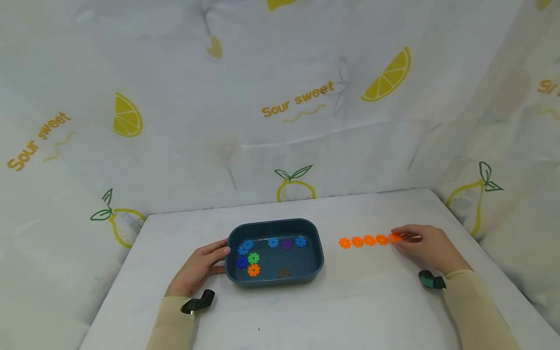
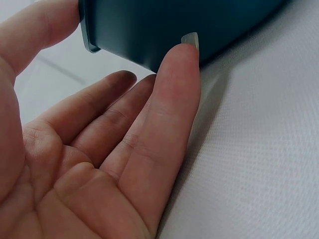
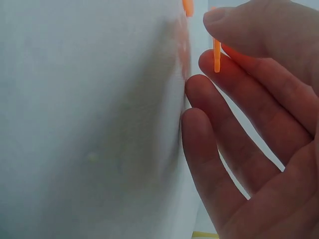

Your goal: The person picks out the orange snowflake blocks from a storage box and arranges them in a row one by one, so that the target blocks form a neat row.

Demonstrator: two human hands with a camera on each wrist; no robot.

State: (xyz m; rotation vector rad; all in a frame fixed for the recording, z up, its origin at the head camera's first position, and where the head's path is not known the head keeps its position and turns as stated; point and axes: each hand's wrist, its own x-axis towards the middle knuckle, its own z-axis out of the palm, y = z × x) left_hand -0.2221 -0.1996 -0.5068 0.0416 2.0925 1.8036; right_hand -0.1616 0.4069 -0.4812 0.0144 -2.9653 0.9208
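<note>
My left hand (image 1: 199, 265) rests its fingertips against the left end of a dark blue-green plastic tray (image 1: 288, 281). In the left wrist view its fingers (image 2: 172, 94) lie fairly straight, close under the tray wall (image 2: 139, 30), palm empty. My right hand (image 1: 430, 247) pinches an orange snowflake disc (image 1: 395, 237) between thumb and fingertips at the right end of a row of orange snowflake discs (image 1: 369, 240). Seen edge-on in the right wrist view, the held disc (image 3: 217, 55) stands close over the table, and the other fingers (image 3: 199, 134) spread loosely beside the surface.
Inside the tray lie loose discs: several blue ones (image 1: 273, 242), a purple (image 1: 287, 244), a green (image 1: 253, 258), an orange (image 1: 253, 270) and a brown one (image 1: 284, 272). A white cloth covers the table (image 1: 332, 316). Behind it hangs a lemon-printed curtain (image 1: 197, 160).
</note>
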